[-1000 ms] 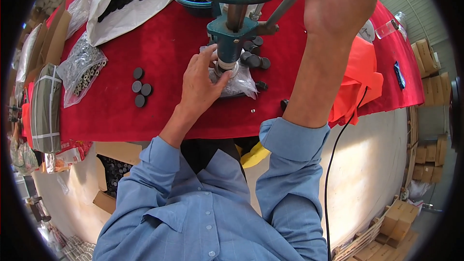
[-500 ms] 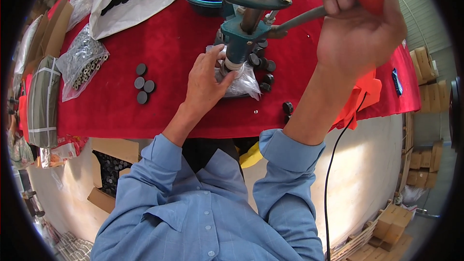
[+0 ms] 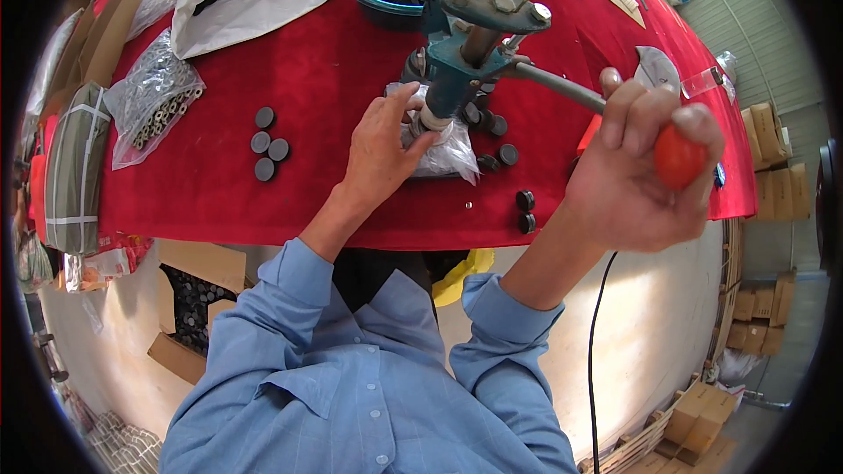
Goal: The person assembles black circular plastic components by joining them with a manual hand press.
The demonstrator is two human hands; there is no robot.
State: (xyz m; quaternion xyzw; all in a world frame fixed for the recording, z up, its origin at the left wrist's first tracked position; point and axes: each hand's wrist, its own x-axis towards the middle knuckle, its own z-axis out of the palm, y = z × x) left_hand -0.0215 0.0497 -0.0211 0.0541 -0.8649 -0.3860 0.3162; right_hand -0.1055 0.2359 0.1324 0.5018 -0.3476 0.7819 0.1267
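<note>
A dark green hand press [image 3: 457, 61] with a spring and steel rods stands at the back of the red-covered table. My right hand [image 3: 637, 167] is closed round the red ball knob [image 3: 680, 158] of its grey lever [image 3: 562, 86]. At the press's lower end, the thumb and fingers of my left hand [image 3: 379, 142] curl about the white tip [image 3: 433, 119]; what they pinch there is hidden. Clear plastic film [image 3: 452, 156] lies under the tip. Several round black caps [image 3: 497, 125] sit beside it, right of the press.
Left of my left hand lie several black caps [image 3: 264, 142]. A teal basin [image 3: 386, 7] of black pieces, a white sack [image 3: 255, 13] and a plastic bag of small metal tubes [image 3: 158, 114] stand farther back. A black cable [image 3: 594, 342] hangs down from the table's right side.
My right hand has pulled the lever's knob downward and nearer to me. The left hand stays at the press tip. The whole view has shifted slightly.
</note>
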